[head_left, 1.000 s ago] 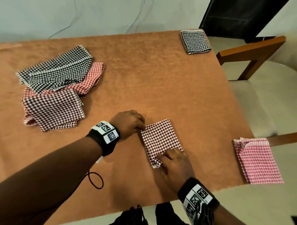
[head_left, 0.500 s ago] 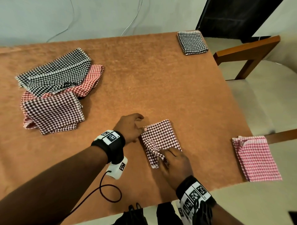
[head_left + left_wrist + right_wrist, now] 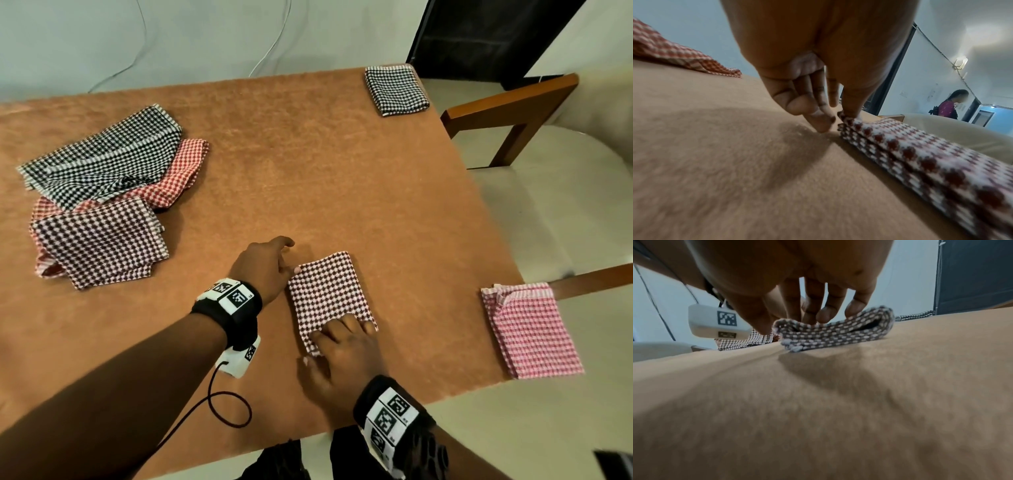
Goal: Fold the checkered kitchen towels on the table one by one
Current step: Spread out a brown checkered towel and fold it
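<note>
A dark-red checkered towel point(image 3: 329, 291), folded into a small rectangle, lies on the brown table point(image 3: 308, 171) near its front edge. My left hand point(image 3: 274, 263) is at its far-left corner. In the left wrist view the thumb presses that corner of the towel point(image 3: 920, 159) and the other fingers point(image 3: 824, 125) point down at the table beside it. My right hand point(image 3: 329, 339) lies flat with spread fingers on the towel's near edge. Its fingertips point(image 3: 826, 316) rest on top of the folded layers point(image 3: 838, 332).
At the left lies a loose pile of a black point(image 3: 102, 161), a red point(image 3: 181, 171) and a dark-red point(image 3: 99, 240) checkered towel. A folded black towel point(image 3: 397, 89) sits at the far right corner, a folded pink-red one point(image 3: 531, 329) overhangs the right edge. A wooden chair point(image 3: 513, 102) stands right.
My right hand stopped pinching the towel's near corner and now lies flat on its near edge. My left hand uncurled, and only its thumb stays on the far-left corner.
</note>
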A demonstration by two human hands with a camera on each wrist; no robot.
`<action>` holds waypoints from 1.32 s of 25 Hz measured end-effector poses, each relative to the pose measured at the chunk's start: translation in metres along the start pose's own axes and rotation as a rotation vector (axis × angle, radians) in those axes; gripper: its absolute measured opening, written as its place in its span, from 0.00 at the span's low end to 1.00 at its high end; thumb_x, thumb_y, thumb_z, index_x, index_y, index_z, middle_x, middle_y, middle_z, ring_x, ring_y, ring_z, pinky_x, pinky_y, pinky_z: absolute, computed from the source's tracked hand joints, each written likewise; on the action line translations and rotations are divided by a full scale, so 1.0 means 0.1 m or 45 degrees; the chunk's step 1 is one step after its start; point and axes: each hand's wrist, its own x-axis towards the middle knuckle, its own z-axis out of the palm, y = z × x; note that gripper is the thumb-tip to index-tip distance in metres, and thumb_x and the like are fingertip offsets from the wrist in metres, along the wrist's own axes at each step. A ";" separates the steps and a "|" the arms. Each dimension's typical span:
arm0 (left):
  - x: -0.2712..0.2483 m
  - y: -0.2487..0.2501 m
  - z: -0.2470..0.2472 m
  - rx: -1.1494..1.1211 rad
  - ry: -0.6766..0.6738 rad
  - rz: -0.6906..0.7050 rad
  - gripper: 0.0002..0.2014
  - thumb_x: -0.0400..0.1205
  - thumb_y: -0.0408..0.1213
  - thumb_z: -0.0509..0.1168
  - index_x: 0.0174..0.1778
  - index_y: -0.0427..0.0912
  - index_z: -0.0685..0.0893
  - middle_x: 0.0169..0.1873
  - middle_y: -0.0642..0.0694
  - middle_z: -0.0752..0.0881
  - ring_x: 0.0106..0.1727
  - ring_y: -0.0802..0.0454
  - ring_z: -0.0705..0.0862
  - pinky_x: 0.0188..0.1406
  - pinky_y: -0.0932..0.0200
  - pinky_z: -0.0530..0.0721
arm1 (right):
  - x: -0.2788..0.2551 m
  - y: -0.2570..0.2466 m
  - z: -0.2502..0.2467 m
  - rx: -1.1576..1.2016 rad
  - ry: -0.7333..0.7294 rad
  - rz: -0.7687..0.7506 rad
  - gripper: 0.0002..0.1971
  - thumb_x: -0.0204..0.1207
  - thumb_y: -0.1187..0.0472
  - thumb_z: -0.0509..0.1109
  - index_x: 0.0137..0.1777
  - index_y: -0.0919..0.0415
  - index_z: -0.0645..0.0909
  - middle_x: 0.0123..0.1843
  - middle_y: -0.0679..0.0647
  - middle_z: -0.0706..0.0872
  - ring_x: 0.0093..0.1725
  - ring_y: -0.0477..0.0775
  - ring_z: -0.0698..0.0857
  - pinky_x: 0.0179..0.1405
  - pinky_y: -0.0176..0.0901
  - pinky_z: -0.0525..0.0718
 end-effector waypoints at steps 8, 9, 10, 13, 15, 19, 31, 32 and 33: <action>-0.50 0.40 0.43 0.408 -0.334 0.495 0.55 0.74 0.79 0.45 0.84 0.47 0.29 0.86 0.43 0.33 0.85 0.44 0.29 0.83 0.31 0.37 | 0.44 0.60 -0.33 -0.049 -0.345 0.079 0.40 0.78 0.34 0.53 0.86 0.53 0.48 0.88 0.54 0.46 0.86 0.58 0.44 0.82 0.66 0.52; -0.49 0.37 0.50 0.477 -0.337 0.467 0.58 0.72 0.81 0.46 0.84 0.45 0.28 0.86 0.42 0.32 0.85 0.43 0.28 0.82 0.28 0.38 | 0.50 0.67 -0.30 -0.118 -0.423 0.005 0.42 0.78 0.31 0.50 0.86 0.52 0.43 0.88 0.52 0.40 0.86 0.56 0.38 0.82 0.67 0.47; -0.49 0.35 0.56 0.523 -0.344 0.432 0.61 0.70 0.83 0.47 0.84 0.43 0.29 0.86 0.41 0.33 0.84 0.43 0.27 0.82 0.26 0.39 | 0.55 0.73 -0.26 -0.178 -0.473 -0.070 0.43 0.77 0.29 0.47 0.86 0.52 0.41 0.87 0.51 0.36 0.85 0.55 0.35 0.82 0.69 0.45; -0.53 0.28 0.70 0.596 -0.357 0.323 0.67 0.62 0.87 0.48 0.85 0.44 0.31 0.86 0.41 0.33 0.84 0.39 0.26 0.79 0.23 0.34 | 0.58 0.89 -0.12 -0.285 -0.578 -0.157 0.43 0.77 0.27 0.42 0.85 0.48 0.36 0.83 0.46 0.27 0.84 0.53 0.29 0.81 0.70 0.42; -0.57 0.27 0.74 0.576 -0.329 0.268 0.69 0.57 0.89 0.49 0.85 0.49 0.32 0.86 0.41 0.33 0.85 0.36 0.29 0.77 0.22 0.32 | 0.56 0.94 -0.05 -0.288 -0.558 -0.142 0.42 0.77 0.26 0.39 0.85 0.45 0.34 0.84 0.46 0.27 0.84 0.53 0.29 0.81 0.69 0.38; -0.58 0.30 0.73 0.534 -0.323 0.191 0.71 0.55 0.90 0.51 0.83 0.53 0.25 0.84 0.40 0.28 0.83 0.34 0.25 0.77 0.23 0.30 | 0.56 0.93 -0.02 -0.253 -0.546 -0.123 0.41 0.77 0.27 0.39 0.85 0.44 0.34 0.85 0.46 0.28 0.83 0.54 0.27 0.80 0.70 0.37; -2.26 0.12 0.56 -0.047 0.323 -0.161 0.40 0.73 0.50 0.74 0.80 0.57 0.65 0.75 0.49 0.63 0.63 0.55 0.78 0.61 0.60 0.82 | 0.81 0.79 -0.10 1.118 -0.268 0.772 0.25 0.66 0.60 0.82 0.64 0.56 0.84 0.58 0.51 0.90 0.52 0.53 0.89 0.59 0.49 0.85; -2.54 0.07 0.56 -0.119 0.343 -0.246 0.36 0.73 0.47 0.74 0.77 0.60 0.69 0.72 0.53 0.65 0.56 0.60 0.80 0.52 0.66 0.84 | 0.84 0.77 -0.10 1.189 -0.337 0.758 0.21 0.66 0.64 0.82 0.60 0.57 0.85 0.55 0.53 0.91 0.50 0.55 0.90 0.58 0.53 0.86; -2.81 0.02 0.56 -0.150 0.340 -0.344 0.32 0.73 0.47 0.74 0.74 0.62 0.72 0.69 0.57 0.66 0.52 0.64 0.81 0.44 0.69 0.84 | 0.86 0.72 -0.13 1.236 -0.391 0.720 0.19 0.67 0.68 0.80 0.58 0.57 0.85 0.55 0.55 0.91 0.49 0.56 0.90 0.57 0.57 0.87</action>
